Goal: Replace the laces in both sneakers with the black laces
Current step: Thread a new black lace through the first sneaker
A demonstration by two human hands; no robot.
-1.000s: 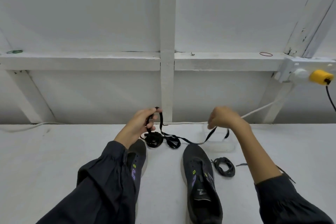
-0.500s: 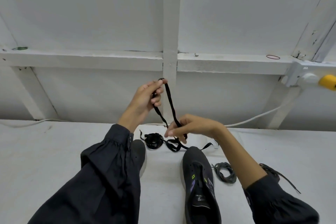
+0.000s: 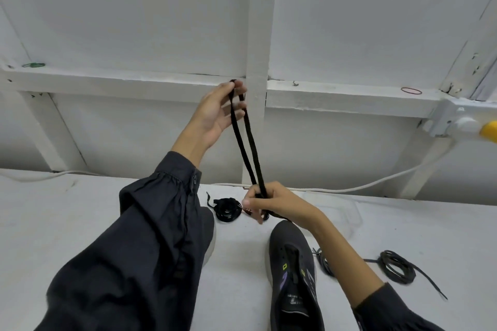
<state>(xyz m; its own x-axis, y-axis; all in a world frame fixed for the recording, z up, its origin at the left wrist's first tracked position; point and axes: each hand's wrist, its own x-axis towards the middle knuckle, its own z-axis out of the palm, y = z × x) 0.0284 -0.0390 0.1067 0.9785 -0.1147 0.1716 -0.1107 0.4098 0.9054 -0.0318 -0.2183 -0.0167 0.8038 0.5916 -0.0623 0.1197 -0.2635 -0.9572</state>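
Left hand [image 3: 215,113] up high, well above sneaker [image 3: 293,277], fingers pinching top of black lace [image 3: 247,140] loop. Two strands run down to right hand [image 3: 274,203], just past sneaker's toe, fingers curled round both. Second black lace [image 3: 227,209] coiled on desk [image 3: 80,223], beyond sneaker's toe, to its left. Other sneaker [image 3: 209,226] left of it, mostly hidden under dark sleeve [image 3: 134,263]. Sneaker's eyelets unlaced. Old dark laces [image 3: 395,269] loosely coiled right of sneaker.
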